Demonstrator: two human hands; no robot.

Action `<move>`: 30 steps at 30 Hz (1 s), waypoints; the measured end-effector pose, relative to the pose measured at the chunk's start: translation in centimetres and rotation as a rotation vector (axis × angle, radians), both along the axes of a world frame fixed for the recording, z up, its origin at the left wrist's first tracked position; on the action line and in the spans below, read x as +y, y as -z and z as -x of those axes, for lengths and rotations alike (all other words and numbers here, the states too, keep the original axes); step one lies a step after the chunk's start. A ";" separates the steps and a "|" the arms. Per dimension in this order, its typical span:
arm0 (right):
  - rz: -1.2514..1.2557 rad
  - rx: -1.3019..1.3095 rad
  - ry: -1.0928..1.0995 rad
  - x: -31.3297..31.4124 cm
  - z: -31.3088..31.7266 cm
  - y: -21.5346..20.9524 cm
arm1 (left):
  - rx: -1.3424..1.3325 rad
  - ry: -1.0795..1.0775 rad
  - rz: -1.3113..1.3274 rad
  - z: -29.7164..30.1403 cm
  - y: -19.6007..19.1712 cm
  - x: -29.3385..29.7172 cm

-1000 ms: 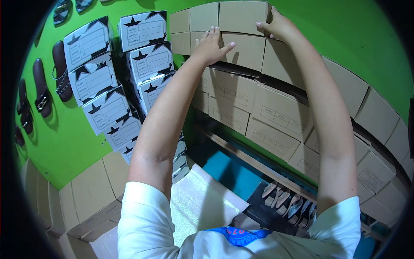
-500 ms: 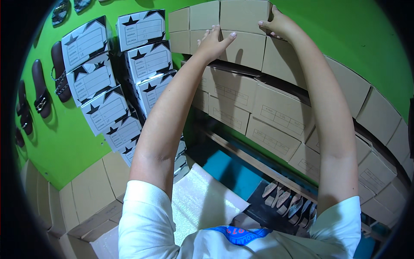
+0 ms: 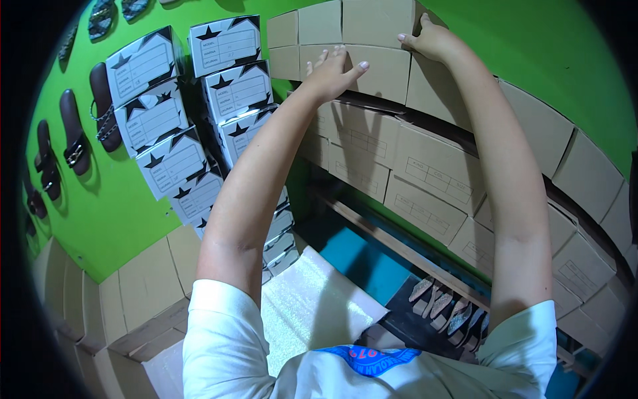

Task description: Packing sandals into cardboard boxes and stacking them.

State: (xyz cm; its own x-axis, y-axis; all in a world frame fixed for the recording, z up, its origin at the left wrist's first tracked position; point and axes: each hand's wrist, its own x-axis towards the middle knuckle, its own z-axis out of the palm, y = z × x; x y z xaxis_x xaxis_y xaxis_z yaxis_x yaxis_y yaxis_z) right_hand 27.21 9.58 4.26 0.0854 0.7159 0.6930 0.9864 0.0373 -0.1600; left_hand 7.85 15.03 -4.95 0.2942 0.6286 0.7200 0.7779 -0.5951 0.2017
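My left hand [image 3: 333, 74] is spread with its fingers apart in front of a plain brown cardboard box [image 3: 382, 72] in the lower row of the top stack. Its fingertips reach toward the seam below the upper row; whether they press on the cardboard is hard to tell. At the right end of the upper cardboard box [image 3: 377, 23], my right hand [image 3: 435, 41] grips the corner, thumb on the front face and fingers along the side. More brown boxes [image 3: 312, 25] adjoin it on the left.
Printed brown boxes [image 3: 435, 173] fill the shelf below. White shoeboxes with black stars [image 3: 151, 66] stand stacked at left, beside sandals [image 3: 74, 136] on the green wall. Lower down are a wooden rail [image 3: 399, 249], several shoes [image 3: 442, 306] and a whitish sheet [image 3: 309, 299].
The view has shifted slightly, so the boxes and sandals sit a little further right. Both hands stay at nearly the same places by the boxes.
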 end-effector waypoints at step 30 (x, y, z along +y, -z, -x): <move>0.872 -0.128 -1.327 -11.8 17.5 42.2 | -0.043 -0.569 1.045 17.2 33.0 -35.2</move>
State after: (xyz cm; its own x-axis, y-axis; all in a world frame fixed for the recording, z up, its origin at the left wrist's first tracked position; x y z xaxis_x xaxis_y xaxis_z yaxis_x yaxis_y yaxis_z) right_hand 9.66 -2.22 -37.96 -0.9185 0.3954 0.0025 0.3382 0.7889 -0.5131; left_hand -9.33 -20.13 -37.97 -0.2290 0.9491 -0.2161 0.8581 0.3016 0.4157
